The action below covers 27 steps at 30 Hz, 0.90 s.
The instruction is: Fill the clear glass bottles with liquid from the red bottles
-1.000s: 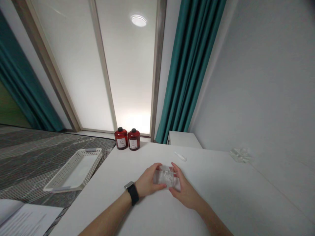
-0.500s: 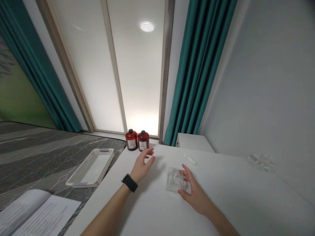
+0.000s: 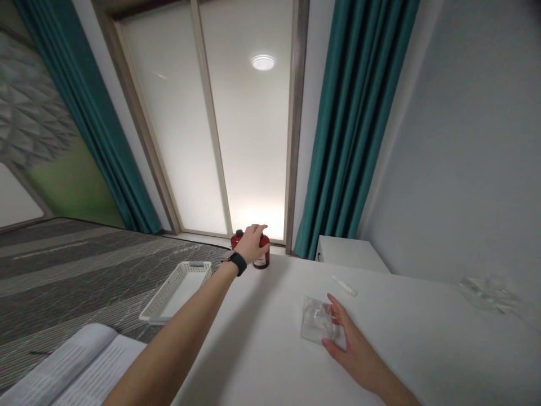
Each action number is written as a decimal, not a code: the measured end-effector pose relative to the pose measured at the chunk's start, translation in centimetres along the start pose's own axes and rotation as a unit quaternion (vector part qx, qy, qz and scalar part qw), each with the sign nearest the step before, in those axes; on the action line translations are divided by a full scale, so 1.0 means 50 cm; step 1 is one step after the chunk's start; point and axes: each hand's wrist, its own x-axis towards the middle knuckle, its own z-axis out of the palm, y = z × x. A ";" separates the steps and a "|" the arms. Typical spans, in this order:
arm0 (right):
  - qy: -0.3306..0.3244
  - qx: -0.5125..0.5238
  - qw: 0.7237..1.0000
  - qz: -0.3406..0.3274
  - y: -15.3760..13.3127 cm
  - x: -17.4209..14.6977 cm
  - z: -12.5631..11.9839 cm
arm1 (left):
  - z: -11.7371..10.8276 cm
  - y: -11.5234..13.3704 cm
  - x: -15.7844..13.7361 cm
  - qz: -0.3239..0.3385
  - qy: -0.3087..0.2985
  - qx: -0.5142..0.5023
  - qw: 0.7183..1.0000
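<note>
Stretched forward, my left hand [image 3: 251, 243], with a black watch [image 3: 237, 260] on the wrist, is at the top of the nearer red bottle [image 3: 262, 260]. Its thumb and forefinger are apart, and the bottle's cap is hidden behind them. A second red bottle [image 3: 235, 241] with a black cap stands just left of it, partly covered by the hand. My right hand [image 3: 344, 332] is curled around the right side of a clear, squarish container [image 3: 315, 320] on the white table. Some of its fingers show through the clear material.
Beyond the right hand lies a small clear tube-like item [image 3: 344, 286]. Crumpled clear plastic [image 3: 490, 294] rests at the right by the wall. To the left, a white basket [image 3: 146, 311] and an open book [image 3: 91, 366] sit on a dark patterned surface [image 3: 105, 282].
My left hand has moved forward from above the table to the nearer red bottle. My right hand stays at the clear container. The whole view has shifted slightly.
</note>
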 end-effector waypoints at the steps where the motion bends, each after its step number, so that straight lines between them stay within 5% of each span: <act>1: 0.001 0.001 1.000 0.000 0.002 0.000 0.001 | 0.006 -0.007 0.010 -0.004 -0.016 0.015 1.000; 5: 0.007 0.002 1.000 -0.004 0.011 0.002 0.005 | 0.036 -0.030 0.025 -0.023 -0.058 0.055 0.997; 11: 0.014 -0.001 1.000 -0.002 0.007 0.000 0.007 | 0.059 -0.028 0.006 -0.001 -0.038 0.032 0.999; 19: 0.015 0.005 1.000 -0.002 0.003 0.002 0.008 | 0.083 0.001 -0.056 0.022 0.000 -0.127 0.992; 27: 0.020 0.002 1.000 -0.002 0.004 0.003 0.011 | 0.166 -0.014 -0.117 -0.051 0.012 -0.299 0.953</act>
